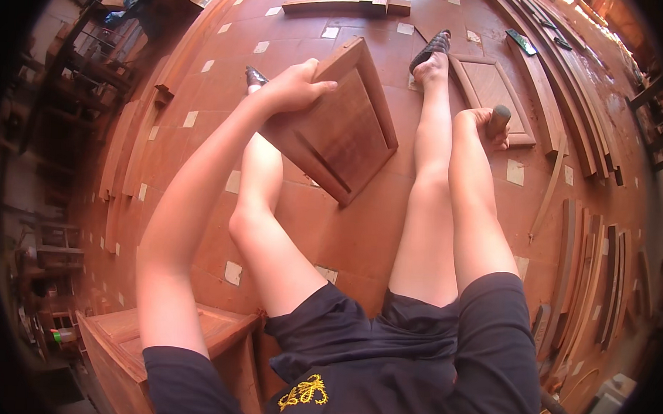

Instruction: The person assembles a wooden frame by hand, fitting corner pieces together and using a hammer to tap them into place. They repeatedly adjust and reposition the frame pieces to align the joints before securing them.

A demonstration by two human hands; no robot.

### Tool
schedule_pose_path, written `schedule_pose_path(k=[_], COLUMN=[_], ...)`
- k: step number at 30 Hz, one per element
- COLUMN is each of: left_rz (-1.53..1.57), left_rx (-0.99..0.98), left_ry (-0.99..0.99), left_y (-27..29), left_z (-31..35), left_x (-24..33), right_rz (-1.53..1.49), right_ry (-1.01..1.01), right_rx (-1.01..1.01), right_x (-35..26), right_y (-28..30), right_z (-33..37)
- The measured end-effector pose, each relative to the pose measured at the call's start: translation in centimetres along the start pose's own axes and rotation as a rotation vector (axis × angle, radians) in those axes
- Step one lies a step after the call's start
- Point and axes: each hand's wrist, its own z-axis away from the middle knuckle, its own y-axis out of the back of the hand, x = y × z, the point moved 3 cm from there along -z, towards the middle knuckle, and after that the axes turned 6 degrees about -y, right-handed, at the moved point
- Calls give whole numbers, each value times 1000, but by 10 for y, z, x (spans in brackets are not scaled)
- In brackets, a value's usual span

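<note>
My left hand (301, 87) is closed on the upper left edge of a framed wooden door panel (349, 134). The panel is tilted above the floor between my legs, one corner pointing down. My right hand (483, 123) is wrapped round a thick, rounded grey-brown handle-like piece (501, 115); its far part is hidden, so I cannot tell its kind. Just beyond that hand, a second framed wooden panel (492, 88) lies flat on the floor beside my right leg.
Long wooden boards (555, 91) run along the right, with a phone (521, 42) on one. More wood strips (576, 269) lie nearer. Wooden pieces (340, 6) rest ahead on the tiled floor (352, 252). A small wooden cabinet (118, 338) stands at lower left.
</note>
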Motion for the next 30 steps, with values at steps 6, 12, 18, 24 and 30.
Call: schedule_pose_path(k=[6,12,18,24,30], left_rz=[107,-15,121,370,558], left_rx=[159,181,255,294,225], left_ry=[-55,118,46,74,160], left_y=[7,2,-1,-7,-20], left_z=[-22,1,3,0,13], left_x=[-12,-49,-52,-69,1], right_rz=[1191,1334,1391,1389,1406], right_ry=[427,-249,-570,-730,-892], right_rx=[475,680,861,917,954], right_x=[-9,23,-24,-33,-30], right_y=[51,69,96,92,93], right_z=[-105,40,115,145,195])
